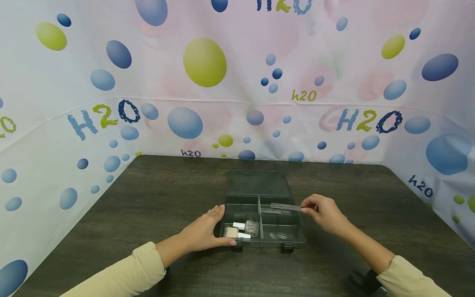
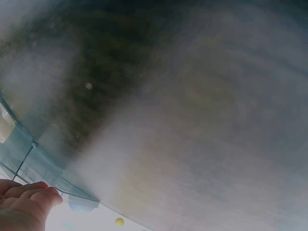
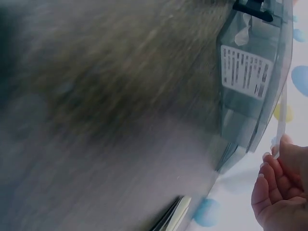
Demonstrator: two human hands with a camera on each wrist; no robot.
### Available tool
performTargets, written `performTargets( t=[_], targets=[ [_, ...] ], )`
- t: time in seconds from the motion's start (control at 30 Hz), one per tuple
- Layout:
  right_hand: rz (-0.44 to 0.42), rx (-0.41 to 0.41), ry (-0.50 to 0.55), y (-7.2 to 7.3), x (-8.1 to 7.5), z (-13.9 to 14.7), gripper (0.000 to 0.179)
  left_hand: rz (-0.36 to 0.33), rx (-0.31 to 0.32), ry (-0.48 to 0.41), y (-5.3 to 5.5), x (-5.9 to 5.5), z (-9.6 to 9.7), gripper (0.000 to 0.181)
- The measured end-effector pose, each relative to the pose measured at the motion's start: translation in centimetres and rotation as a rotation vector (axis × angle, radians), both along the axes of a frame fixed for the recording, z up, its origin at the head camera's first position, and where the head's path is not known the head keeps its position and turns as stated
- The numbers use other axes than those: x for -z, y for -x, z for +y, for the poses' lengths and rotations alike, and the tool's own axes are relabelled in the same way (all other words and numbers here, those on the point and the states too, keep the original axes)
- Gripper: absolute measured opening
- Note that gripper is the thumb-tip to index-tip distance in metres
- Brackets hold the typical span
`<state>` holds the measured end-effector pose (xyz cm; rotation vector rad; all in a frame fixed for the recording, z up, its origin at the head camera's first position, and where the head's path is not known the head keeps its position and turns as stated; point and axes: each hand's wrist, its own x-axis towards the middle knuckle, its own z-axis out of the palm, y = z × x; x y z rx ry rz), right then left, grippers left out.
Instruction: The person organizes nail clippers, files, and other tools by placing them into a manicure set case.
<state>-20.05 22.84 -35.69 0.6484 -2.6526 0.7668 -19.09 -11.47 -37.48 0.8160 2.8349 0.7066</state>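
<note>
A clear grey plastic box (image 1: 262,243) stands on the table, with its lid (image 1: 257,184) raised at the back. My left hand (image 1: 202,231) steadies its left front corner, fingers along the left side and thumb stretched to the front edge by a latch. Two small nail polish bottles (image 1: 252,227) with white caps lie in the left compartment. Between thumb and fingertips, my right hand (image 1: 326,212) pinches one end of a slim clear strip (image 1: 283,206), held over the right compartment. Below it in that compartment are a similar flat strip (image 1: 274,212) and small clear pieces (image 1: 281,236).
A divider (image 1: 260,216) splits the box, and two dark latches (image 1: 287,247) sit on its front. The right wrist view shows a barcode-like label (image 3: 246,70) on the box and a slim pale-and-dark object (image 3: 177,214). Behind the dark table (image 1: 178,177) hangs a printed sheet (image 1: 237,90).
</note>
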Motion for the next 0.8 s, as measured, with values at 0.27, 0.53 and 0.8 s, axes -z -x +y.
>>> performTargets(
  t=[0.27, 0.53, 0.8],
  targets=[
    [0.000, -0.125, -0.105, 1.1, -0.2, -2.0, 0.003, -0.003, -0.002, -0.001, -0.1, -0.1, 0.0, 0.099],
    [-0.006, -0.205, -0.242, 2.1, -0.7, -2.9, 0.002, -0.007, -0.005, -0.004, -0.1, 0.0, 0.0, 0.099],
    [-0.125, -0.294, -0.395, 3.3, -1.9, -3.3, 0.007, -0.016, -0.010, -0.007, 0.0, -0.1, 0.0, 0.099]
  ],
)
